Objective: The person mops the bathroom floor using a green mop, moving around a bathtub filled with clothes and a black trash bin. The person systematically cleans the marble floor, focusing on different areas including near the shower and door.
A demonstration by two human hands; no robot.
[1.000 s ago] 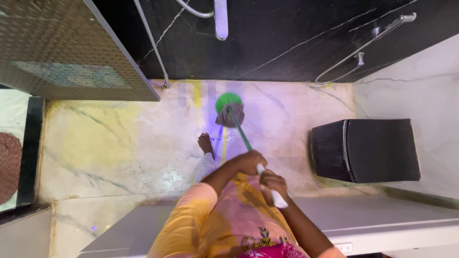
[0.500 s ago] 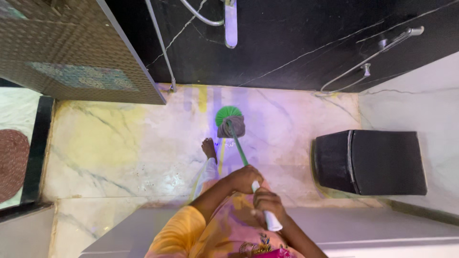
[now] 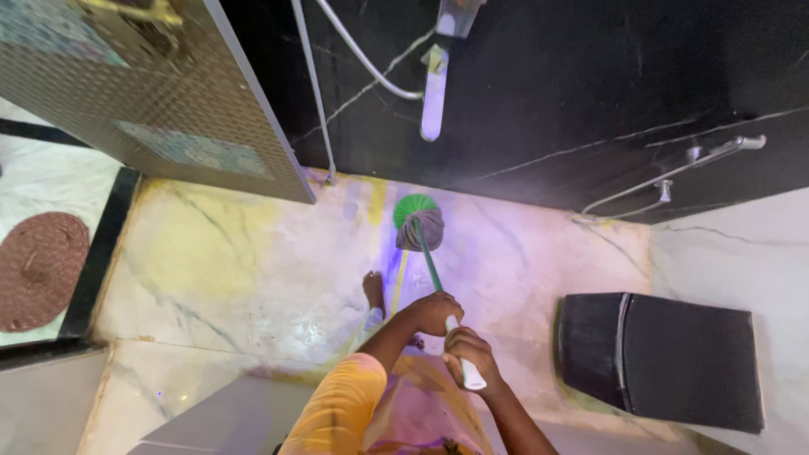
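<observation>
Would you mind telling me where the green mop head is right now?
In the head view, the green mop head rests on the marble floor just below the black wall, above centre, ahead of the person's bare foot and left of the black toilet.

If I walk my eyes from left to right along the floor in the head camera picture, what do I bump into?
Round brown mat → bare foot → green mop head → black toilet.
</observation>
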